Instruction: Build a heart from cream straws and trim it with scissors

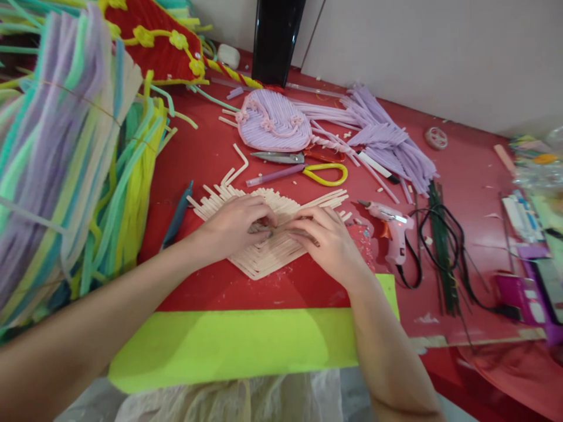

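Observation:
A V-shaped panel of cream pipe cleaners (259,266) lies on the red table with its point toward me, its nested rows lying side by side. Over its left part, my left hand (240,225) is closed, thumb and forefinger pinched near the panel's middle. My right hand (328,237) comes in from the other side with its fingers bent in a pinch, its tips close to those of the left. Between them runs a short stretch of cream pipe cleaner (285,225), partly hidden by the fingers. Loose bent cream pieces (238,164) lie just beyond the panel.
Scissors (325,174) and a lilac pipe-cleaner fan (272,123) lie behind the panel. To the right are a pink glue gun (393,225) with its black cord and green stems (442,252). Bundled pipe cleaners (65,146) rise at left. A lime sheet (246,340) covers the front edge.

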`<state>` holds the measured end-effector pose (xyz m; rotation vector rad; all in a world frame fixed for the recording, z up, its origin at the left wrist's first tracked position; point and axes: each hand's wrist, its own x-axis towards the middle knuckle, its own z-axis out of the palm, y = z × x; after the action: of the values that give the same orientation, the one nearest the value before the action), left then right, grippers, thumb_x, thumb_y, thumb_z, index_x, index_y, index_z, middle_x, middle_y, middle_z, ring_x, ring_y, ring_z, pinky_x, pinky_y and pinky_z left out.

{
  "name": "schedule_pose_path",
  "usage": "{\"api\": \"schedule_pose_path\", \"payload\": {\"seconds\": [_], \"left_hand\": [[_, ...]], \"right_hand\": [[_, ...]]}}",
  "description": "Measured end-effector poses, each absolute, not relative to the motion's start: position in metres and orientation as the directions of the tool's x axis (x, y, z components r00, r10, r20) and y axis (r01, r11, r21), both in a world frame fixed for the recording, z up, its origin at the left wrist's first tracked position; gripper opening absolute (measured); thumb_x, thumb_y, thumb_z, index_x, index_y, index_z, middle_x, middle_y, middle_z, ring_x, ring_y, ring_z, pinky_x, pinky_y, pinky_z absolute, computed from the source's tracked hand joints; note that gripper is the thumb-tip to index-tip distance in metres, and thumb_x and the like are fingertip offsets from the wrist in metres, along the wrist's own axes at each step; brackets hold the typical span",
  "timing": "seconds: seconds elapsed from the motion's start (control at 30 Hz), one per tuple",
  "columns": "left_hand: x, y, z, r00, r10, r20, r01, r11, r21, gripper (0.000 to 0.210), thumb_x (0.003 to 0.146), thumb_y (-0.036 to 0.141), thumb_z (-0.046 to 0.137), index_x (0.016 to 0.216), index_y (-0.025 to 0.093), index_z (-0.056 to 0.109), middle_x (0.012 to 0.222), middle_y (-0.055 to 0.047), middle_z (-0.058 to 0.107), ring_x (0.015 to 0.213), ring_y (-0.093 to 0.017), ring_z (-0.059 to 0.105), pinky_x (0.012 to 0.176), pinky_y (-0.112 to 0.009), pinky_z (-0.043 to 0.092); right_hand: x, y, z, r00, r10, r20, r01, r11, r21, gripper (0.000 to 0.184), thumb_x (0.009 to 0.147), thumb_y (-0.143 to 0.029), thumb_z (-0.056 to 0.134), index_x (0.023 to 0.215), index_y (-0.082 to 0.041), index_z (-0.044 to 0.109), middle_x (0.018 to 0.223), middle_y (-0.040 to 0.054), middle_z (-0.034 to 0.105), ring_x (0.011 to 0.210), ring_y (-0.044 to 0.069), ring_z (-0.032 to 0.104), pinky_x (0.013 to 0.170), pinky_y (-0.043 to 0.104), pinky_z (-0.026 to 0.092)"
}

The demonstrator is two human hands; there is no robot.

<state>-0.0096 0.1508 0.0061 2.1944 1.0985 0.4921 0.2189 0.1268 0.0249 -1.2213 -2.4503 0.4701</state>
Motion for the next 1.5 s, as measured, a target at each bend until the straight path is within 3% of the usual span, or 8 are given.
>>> {"api": "schedule_pose_path", "payload": {"seconds": [0.47, 1.2, 1.5], "left_hand": [[-0.0100, 0.1508, 0.0079, 0.583, 0.812, 0.031, 0.583, -0.444, 0.680, 0.009, 0.079, 0.019, 0.065, 0.088, 0.020, 0.066, 0.088, -0.001, 0.065, 0.083, -0.017, 0.058, 0.075, -0.029, 0.042], [-0.0115, 0.1510, 0.0053, 0.608, 0.790, 0.074, 0.554, -0.489, 0.673, 0.009, 0.082, 0.021, 0.065, 0.091, 0.020, 0.067, 0.092, -0.002, 0.066, 0.086, -0.017, 0.060, 0.078, -0.030, 0.042], [-0.0103, 0.1510, 0.0079, 0.596, 0.802, 0.034, 0.577, -0.457, 0.677, 0.011, 0.081, 0.021, 0.065, 0.091, 0.019, 0.066, 0.092, -0.002, 0.066, 0.084, -0.017, 0.059, 0.076, -0.030, 0.042]], "right_hand": [[0.2187, 0.1263, 0.0249, -0.546, 0.779, 0.308, 0.622, 0.624, -0.474, 0.010, 0.090, -0.017, 0.060, 0.089, -0.019, 0.069, 0.090, 0.0061, 0.066, 0.088, 0.019, 0.055, 0.081, 0.035, 0.048], [0.2186, 0.1260, 0.0210, -0.552, 0.800, 0.236, 0.641, 0.588, -0.494, 0.011, 0.091, -0.019, 0.059, 0.089, -0.020, 0.070, 0.089, 0.0045, 0.068, 0.085, 0.018, 0.057, 0.080, 0.035, 0.047], [0.2197, 0.1272, 0.0190, -0.381, 0.864, 0.330, 0.675, 0.503, -0.539, 0.011, 0.092, -0.020, 0.058, 0.093, -0.022, 0.068, 0.087, 0.0044, 0.065, 0.085, 0.018, 0.059, 0.078, 0.035, 0.049]]}}
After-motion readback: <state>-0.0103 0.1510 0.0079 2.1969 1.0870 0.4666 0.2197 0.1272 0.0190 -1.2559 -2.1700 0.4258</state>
